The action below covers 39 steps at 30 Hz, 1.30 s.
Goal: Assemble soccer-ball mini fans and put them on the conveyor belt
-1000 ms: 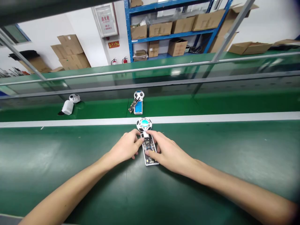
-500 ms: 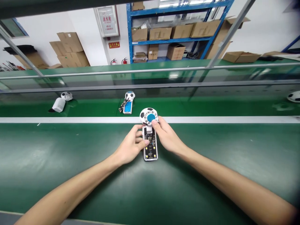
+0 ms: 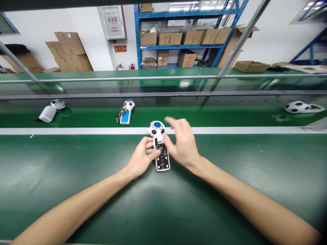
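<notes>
A small handheld fan [image 3: 159, 149] lies on the green bench in front of me, its football-patterned head with a blue hub pointing away and its handle open, showing a black circuit board. My left hand [image 3: 142, 157] grips the left side of the handle, thumb resting on the board. Just right of the fan, my right hand [image 3: 180, 142] hovers above the bench with its fingers spread, touching nothing.
A white stripe [image 3: 242, 130] separates the bench from the green conveyor belt behind. On the belt lie an open fan with a blue part [image 3: 126, 113], a white fan [image 3: 51, 110] at the left and another football fan [image 3: 301, 107] at the right. Shelves of cardboard boxes [image 3: 184, 35] stand beyond.
My right hand has let go of the fan head and lifted away with fingers spread. The items on the belt have shifted left, and another fan has come further into view at the right.
</notes>
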{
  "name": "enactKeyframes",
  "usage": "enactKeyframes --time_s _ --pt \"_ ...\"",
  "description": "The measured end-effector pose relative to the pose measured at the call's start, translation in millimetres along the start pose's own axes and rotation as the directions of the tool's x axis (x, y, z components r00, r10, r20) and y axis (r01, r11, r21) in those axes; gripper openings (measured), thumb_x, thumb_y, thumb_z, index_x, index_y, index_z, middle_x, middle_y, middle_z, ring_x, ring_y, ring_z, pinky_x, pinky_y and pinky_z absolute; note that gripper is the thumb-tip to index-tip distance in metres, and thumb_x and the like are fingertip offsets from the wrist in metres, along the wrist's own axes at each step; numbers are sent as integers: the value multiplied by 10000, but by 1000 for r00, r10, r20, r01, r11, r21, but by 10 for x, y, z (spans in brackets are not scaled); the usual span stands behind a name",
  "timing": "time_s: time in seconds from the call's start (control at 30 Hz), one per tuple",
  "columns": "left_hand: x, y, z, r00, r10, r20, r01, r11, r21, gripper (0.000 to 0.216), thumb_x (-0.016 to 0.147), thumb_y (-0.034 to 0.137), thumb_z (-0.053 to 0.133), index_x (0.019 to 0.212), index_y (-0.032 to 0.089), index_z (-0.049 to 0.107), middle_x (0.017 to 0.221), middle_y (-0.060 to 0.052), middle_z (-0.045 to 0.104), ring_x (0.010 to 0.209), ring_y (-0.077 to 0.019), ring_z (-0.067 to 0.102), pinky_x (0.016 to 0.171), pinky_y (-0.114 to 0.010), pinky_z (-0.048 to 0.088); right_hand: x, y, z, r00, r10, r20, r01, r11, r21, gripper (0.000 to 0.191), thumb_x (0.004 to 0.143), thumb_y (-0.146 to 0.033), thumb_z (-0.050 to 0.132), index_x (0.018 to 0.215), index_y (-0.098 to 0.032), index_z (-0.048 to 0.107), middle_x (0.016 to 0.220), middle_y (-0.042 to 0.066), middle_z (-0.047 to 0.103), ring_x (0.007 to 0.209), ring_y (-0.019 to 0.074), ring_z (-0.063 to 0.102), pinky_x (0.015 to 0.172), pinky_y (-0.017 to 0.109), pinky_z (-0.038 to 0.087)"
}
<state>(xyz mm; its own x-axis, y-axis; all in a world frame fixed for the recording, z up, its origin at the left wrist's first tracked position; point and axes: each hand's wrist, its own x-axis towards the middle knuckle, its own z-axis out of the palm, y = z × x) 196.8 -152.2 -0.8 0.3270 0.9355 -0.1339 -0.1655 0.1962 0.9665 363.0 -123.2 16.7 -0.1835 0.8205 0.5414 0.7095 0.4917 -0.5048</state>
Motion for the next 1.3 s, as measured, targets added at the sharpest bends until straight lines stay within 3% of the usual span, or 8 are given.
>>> enactKeyframes --time_s 0.07,0.13,0.33,0.53,0.83,1.03,1.2,1.3 --pt "2 -25 0 1000 -7 -14 6 1000 -24 421 793 326 744 1061 169 460 1132 -92 652 877 -152 656 792 -289 510 -51 15 15 973 -218 76 223 972 -69 284 879 -188 503 1112 -146 659 1045 144 575 934 257 506 816 402 463" --pt "3 -39 -4 1000 -25 -15 24 999 -36 409 807 339 727 1085 170 480 1175 -97 629 874 -148 652 788 -290 514 -82 43 60 952 -276 134 288 955 -77 255 873 -133 480 1013 -150 693 992 131 579 889 244 504 778 379 472" --pt "59 38 -12 993 -95 -67 101 991 85 281 843 279 680 1061 134 578 966 -69 652 865 -149 638 841 -307 525 -117 111 227 961 -269 70 273 960 -63 299 829 -82 466 1003 -159 697 966 112 609 903 235 542 816 373 490" --pt "89 121 -25 985 -163 55 159 984 77 247 854 305 668 1009 126 600 743 -8 606 715 -134 632 801 -351 573 -173 150 292 950 -300 -90 291 951 -104 265 815 -87 478 883 -185 715 828 80 640 797 219 550 737 353 489" --pt "63 70 -45 991 -112 72 105 990 93 241 897 298 587 1080 142 603 776 -20 625 746 -144 650 761 -322 596 -154 147 300 956 -286 -64 283 958 -55 203 756 -70 460 821 -199 603 838 81 618 828 233 546 767 380 470" --pt "75 -2 -88 997 -40 -66 56 962 266 209 902 230 480 953 133 658 765 -36 631 670 -143 627 639 -274 567 -153 166 322 966 -258 -20 258 966 -12 186 740 -66 397 819 -219 467 786 62 509 745 221 484 692 352 431" --pt "52 95 -182 991 -126 54 115 979 169 374 918 476 525 1006 131 637 792 -43 644 703 -148 624 701 -306 544 -91 46 391 973 -226 -46 230 966 113 196 772 -46 397 810 -211 497 808 65 553 789 213 525 732 343 447" --pt "38 197 -221 977 -157 145 139 982 128 365 807 429 716 978 115 646 859 -65 673 774 -155 640 748 -293 534 -50 -4 371 985 -168 -31 171 967 191 193 828 -74 426 826 -204 569 836 60 606 831 208 568 774 349 469"
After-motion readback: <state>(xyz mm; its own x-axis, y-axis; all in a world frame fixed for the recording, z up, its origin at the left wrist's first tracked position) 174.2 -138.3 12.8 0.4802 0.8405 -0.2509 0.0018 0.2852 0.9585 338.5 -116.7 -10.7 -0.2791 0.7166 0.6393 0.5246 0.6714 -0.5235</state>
